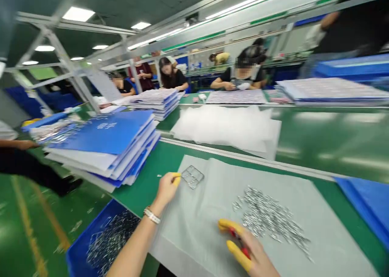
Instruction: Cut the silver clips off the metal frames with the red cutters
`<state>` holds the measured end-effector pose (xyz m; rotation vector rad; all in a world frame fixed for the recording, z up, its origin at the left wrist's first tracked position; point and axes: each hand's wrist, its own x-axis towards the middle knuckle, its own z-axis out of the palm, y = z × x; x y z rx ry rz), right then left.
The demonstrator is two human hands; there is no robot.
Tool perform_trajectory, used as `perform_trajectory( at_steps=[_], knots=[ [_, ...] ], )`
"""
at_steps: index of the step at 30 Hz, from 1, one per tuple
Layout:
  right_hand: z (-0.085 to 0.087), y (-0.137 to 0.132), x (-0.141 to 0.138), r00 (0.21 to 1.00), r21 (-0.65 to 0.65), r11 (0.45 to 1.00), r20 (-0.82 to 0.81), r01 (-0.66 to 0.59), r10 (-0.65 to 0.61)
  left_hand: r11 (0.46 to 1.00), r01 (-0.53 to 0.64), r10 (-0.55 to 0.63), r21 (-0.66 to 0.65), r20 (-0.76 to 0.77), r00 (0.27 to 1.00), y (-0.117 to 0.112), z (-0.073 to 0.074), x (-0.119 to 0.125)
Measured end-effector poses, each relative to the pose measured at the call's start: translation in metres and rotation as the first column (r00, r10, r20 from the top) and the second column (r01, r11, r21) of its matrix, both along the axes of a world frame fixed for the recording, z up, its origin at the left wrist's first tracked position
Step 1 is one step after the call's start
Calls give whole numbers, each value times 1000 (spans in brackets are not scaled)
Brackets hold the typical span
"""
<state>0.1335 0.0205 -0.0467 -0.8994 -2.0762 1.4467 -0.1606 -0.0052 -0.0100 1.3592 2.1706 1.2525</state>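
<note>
Metal pieces [267,216] heap on a grey sheet [334,244] and in a blue bin [75,252]; left fingers [176,180] pinch a metal frame [192,177], right fingers [238,256] grip red-handled cutters [234,233].

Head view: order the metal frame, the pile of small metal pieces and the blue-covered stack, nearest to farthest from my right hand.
From your right hand:
1. Pile of small metal pieces, just ahead.
2. Metal frame, to the left.
3. Blue-covered stack, farther left and beyond.

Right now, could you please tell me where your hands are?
Left hand at metal frame. Right hand holding red-handled tool. Loose metal pieces on grey sheet.
</note>
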Motion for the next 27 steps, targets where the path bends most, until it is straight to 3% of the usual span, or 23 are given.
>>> perform_trajectory(
  at_steps=[2, 5, 11, 15, 20, 24, 27],
  knots=[
    [10, -2, -4, 1000, -17, 999, -7, -30, 30, 999, 29, -29, -26, -9, 1000, 7, -9, -15],
    [21, -2, -15, 999, -31, 999, -18, 43, -44, 996, 61, -64, -70, -53, 997, 18, -17, -18],
    [42, 27, -43, 980, 203, 974, 155, 96, -128, 986, -30, 0, -167, -174, 985, 52, -17, -11],
    [55, 48, -63, 934, 290, 954, 312, 79, -172, 977, -61, 26, -207, -167, 986, 71, -16, -15],
    [59, 55, -63, 924, 265, 964, 367, 7, -108, 985, -22, 16, -169, -33, 999, 77, -15, -27],
    [60, 57, -50, 950, 188, 978, 278, 88, -139, 999, -32, 37, -32, 152, 988, 66, -7, -35],
    [59, 49, -52, 971, 70, 977, 114, 203, -210, 997, -32, 9, 72, 305, 952, 46, 1, -25]
  ],
)
